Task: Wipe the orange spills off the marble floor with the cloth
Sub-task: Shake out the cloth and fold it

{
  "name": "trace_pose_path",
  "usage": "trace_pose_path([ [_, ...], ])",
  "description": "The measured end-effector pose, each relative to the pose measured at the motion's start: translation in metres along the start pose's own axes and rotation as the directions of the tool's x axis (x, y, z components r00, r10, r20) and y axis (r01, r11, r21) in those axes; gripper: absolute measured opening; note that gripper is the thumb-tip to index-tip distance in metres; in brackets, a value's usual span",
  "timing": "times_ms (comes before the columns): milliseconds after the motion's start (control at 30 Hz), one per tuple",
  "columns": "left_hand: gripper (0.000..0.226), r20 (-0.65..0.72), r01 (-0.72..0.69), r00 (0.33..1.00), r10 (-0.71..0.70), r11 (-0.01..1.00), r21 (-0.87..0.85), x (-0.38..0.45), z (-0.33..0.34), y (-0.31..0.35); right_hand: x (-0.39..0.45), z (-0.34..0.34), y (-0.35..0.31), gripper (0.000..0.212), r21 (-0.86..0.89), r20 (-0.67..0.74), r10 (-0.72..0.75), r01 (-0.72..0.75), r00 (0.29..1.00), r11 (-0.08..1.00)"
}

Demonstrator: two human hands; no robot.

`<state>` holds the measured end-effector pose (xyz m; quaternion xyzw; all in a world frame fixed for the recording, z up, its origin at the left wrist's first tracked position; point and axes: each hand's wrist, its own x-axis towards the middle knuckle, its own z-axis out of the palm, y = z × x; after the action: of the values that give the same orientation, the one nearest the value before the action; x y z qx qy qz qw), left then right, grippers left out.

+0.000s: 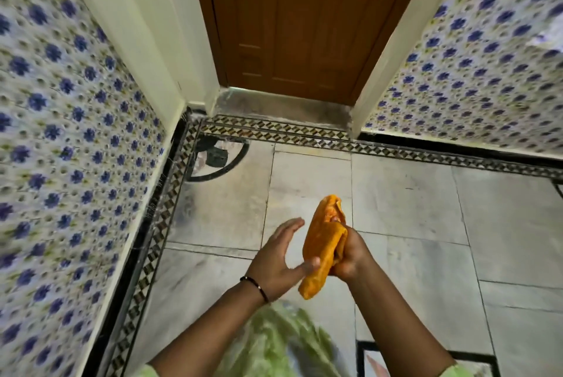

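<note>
One orange cloth (324,242) sits bunched and folded lengthwise in mid-air above the marble floor (405,203), just below the centre of the view, and both of the person's hands meet at it. The right hand (350,254) is closed around the cloth's middle from the 3 o'clock side, fingers wrapped tight, so the top end sticks up toward 12 o'clock and the bottom end hangs toward 6. The left hand (281,257) is spread open with straight fingers, its palm facing the cloth from 9 o'clock; only the thumb tip appears to touch the fabric low down, so it holds nothing firmly. This looks like refolding or gathering: one hand anchors the bundle while the other is poised to press or turn it, probably to bring a cleaner face outward, since reddish-orange staining shows inside the upper fold. A thin dark bracelet (256,286) circles the left wrist. No distinct orange spill is plain on the pale slabs in view; a faint orange smudge may lie on the patterned border strip (274,129) toward 12 o'clock, before the wooden door (304,26), but blur leaves that uncertain. Counted: one cloth, two hands, one door, two blue-flowered tiled walls, at 9 and 2 o'clock.
</note>
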<state>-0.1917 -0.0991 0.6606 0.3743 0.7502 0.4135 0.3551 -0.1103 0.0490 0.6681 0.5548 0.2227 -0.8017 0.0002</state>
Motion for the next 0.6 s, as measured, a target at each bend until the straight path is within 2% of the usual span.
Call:
trace_pose_path([
  [67,0.1,0.065,-0.043,0.997,0.037,0.994,0.097,-0.02,0.015,0.011,-0.018,-0.01,0.012,0.034,0.04,0.062,0.005,-0.008,0.998,0.999],
  [133,0.105,0.092,-0.06,0.995,0.046,0.984,0.165,-0.04,0.032,0.021,-0.038,-0.02,0.024,0.031,0.058,0.102,0.011,-0.017,0.995,0.998],
  [300,0.09,0.026,-0.087,0.996,0.083,0.981,0.171,-0.113,0.08,0.051,-0.099,-0.068,0.063,0.041,-0.01,0.109,-0.01,0.011,0.994,1.0],
  [367,0.078,-0.002,-0.109,0.994,0.111,0.982,0.153,-0.143,0.095,0.067,-0.129,-0.087,0.076,0.051,-0.092,0.099,0.008,0.001,0.995,0.996],
  [467,0.041,-0.058,-0.116,0.991,0.12,0.99,0.08,-0.18,0.11,0.088,-0.175,-0.106,0.091,0.063,-0.254,0.083,0.052,-0.029,0.995,0.967],
  [533,0.024,-0.12,-0.097,0.988,0.097,0.995,0.007,-0.2,0.115,0.1,-0.204,-0.117,0.099,0.057,-0.364,0.08,-0.002,0.031,0.997,0.931],
  [600,0.011,-0.186,-0.087,0.98,0.07,0.993,-0.083,-0.212,0.117,0.11,-0.227,-0.125,0.108,0.055,-0.471,0.134,-0.081,0.135,0.988,0.872],
])
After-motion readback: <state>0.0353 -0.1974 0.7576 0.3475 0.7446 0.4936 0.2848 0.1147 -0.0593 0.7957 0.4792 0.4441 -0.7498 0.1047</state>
